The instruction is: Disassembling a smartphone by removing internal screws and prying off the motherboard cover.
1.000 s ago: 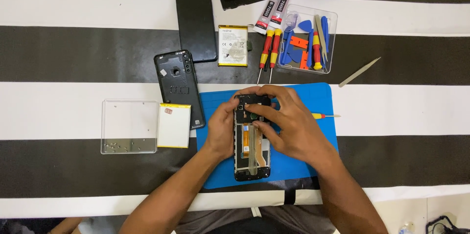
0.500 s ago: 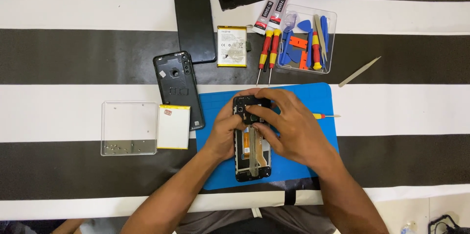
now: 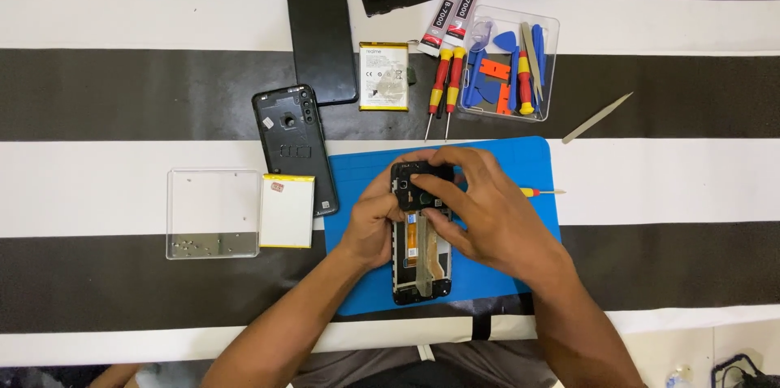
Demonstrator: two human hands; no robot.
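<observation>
An opened phone frame (image 3: 421, 262) lies lengthwise on a blue work mat (image 3: 528, 160), its orange flex cable exposed. My left hand (image 3: 372, 221) grips the frame's left edge. My right hand (image 3: 487, 213) reaches over the top end, fingers pressed on a black plastic cover piece (image 3: 416, 185) at the phone's upper part. Both thumbs meet on that piece. The frame's right side is hidden under my right hand.
Black back cover (image 3: 294, 144), black screen panel (image 3: 322, 39), two batteries (image 3: 383, 75) (image 3: 286, 211), clear screw box (image 3: 213, 213), two glue tubes (image 3: 455, 6), red-yellow screwdrivers (image 3: 445, 83), clear tool tray (image 3: 508, 63), metal spudger (image 3: 597, 117), a screwdriver tip (image 3: 543, 191) beside my right hand.
My right hand's fingers have shifted slightly on the black cover piece at the phone's top. Phone frame and left hand stay in place.
</observation>
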